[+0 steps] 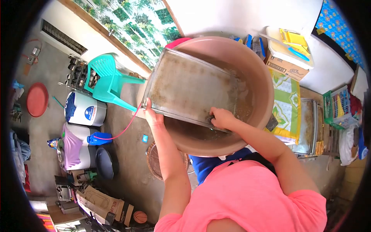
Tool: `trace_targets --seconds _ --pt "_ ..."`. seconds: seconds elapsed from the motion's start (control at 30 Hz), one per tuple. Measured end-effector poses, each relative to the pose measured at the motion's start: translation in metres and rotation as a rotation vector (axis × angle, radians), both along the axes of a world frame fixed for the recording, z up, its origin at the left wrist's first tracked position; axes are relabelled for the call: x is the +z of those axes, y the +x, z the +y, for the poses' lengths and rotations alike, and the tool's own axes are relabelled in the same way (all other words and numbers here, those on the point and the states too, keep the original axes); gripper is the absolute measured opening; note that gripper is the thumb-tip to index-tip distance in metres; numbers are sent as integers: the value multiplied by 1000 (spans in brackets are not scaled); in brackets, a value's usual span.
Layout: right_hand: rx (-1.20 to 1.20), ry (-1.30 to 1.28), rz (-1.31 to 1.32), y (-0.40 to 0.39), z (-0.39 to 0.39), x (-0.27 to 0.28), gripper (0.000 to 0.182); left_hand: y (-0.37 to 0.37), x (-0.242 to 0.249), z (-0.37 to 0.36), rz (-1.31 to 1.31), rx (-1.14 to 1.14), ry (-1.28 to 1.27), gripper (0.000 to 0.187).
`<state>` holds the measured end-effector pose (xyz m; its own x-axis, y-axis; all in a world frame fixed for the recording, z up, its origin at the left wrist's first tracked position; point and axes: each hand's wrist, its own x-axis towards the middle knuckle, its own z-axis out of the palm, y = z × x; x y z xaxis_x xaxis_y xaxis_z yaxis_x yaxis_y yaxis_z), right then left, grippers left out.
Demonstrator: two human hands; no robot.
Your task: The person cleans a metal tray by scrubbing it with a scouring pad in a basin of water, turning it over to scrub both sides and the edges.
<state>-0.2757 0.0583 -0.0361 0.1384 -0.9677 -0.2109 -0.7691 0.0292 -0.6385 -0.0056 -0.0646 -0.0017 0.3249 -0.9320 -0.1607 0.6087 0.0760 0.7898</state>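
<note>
A large metal baking tray [189,83] with brown stains leans across a wide brown tub [257,92], its far right end dipping into murky water [242,91]. My left hand [154,115] grips the tray's near left corner, thumb up along the rim. Close to the tray's near edge, my right hand [223,118] is closed and presses on the metal. Something small and dark pokes out from under its fingers; what it is stays mostly hidden.
Left of the tub stands a green plastic chair [104,79], with a pink hose [129,125] hanging nearby. A round woven basket [154,160] lies below the tub. To the right are a cloth-covered table [284,104], another metal tray [305,129] and a cardboard box [286,67].
</note>
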Motion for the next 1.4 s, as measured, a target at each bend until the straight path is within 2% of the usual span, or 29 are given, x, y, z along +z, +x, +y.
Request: trace_targets --seconds 0.03,0.17,0.23,0.43,0.53,0.6,0.73,0.83,0.93,1.03,1.13,1.23,1.27,1.37,1.4 --pt "-50 -30 -25 -4 -1 4 29 -4 4 3 38 6 -15 47" --pt "-372 -75 -154 -35 -21 3 31 -22 38 6 -98 68 -98 43" --pt "-528 -107 -225 -55 -30 3 34 -42 88 22 -156 50 -147 43" --pt "-887 -229 -678 -86 -56 -25 39 -30 150 7 -253 13 -318 38" --pt "-1058 -153 -989 -86 -60 -12 41 -17 175 0 -272 -31 -419 29" --pt "-1147 -63 -1087 -85 -59 10 39 -5 180 -7 -246 -66 -425 33" --pt "-1221 139 -1137 -93 -72 7 36 20 171 -12 -167 -66 -436 41" --pt "-1083 351 -1382 -111 -89 -19 34 33 158 -10 -94 -50 -371 46" --pt "-897 348 -1456 -114 -100 -32 33 47 140 -9 -15 -64 -314 50" --pt "-930 93 -1451 -105 -100 -23 35 55 124 -1 48 -61 -276 54" --pt "-838 64 -1575 -105 -91 -13 42 58 107 15 47 -43 -225 50" --pt "-897 -43 -1619 -95 -82 -1 47 67 74 31 112 -128 -285 46" --pt "-929 -116 -1595 -95 -83 0 48 72 62 35 137 -157 -312 45" --pt "-997 -338 -1499 -103 -96 -10 48 76 45 49 174 -198 -170 41" --pt "-984 -386 -1489 -109 -99 -8 48 80 40 53 105 -223 -200 37"
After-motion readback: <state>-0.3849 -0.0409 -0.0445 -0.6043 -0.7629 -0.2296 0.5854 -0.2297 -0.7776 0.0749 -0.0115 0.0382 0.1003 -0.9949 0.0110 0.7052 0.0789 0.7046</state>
